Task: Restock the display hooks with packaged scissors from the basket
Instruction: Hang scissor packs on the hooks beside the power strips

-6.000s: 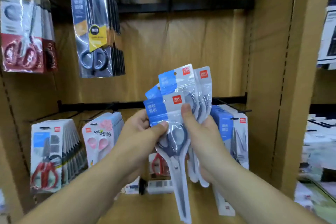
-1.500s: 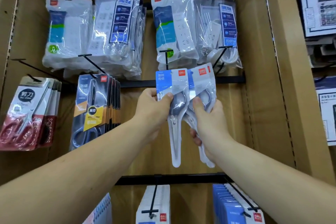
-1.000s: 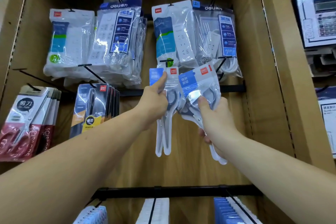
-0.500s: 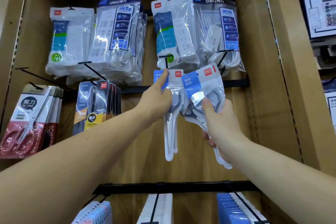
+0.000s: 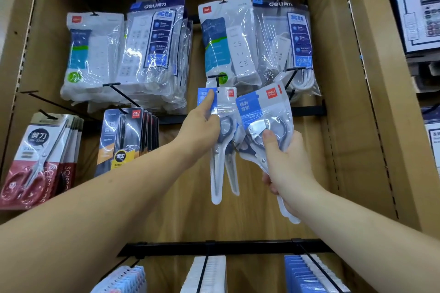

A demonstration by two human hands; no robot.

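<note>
Blue scissors pack (image 5: 226, 105), top edge at hook (image 5: 217, 80)

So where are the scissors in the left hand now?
Near the centre of the head view: the left hand holds the packaged scissors with their top just under a black hook, left of the other packs in the right hand.

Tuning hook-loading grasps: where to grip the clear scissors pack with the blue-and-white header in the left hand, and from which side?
Probably grip the clear scissors pack with the blue-and-white header at its wide handle section, from its left edge: the right hand crowds the other side with a similar clear pack. It tapers blades-down, and the top must stay free for the black wire hook.
</note>
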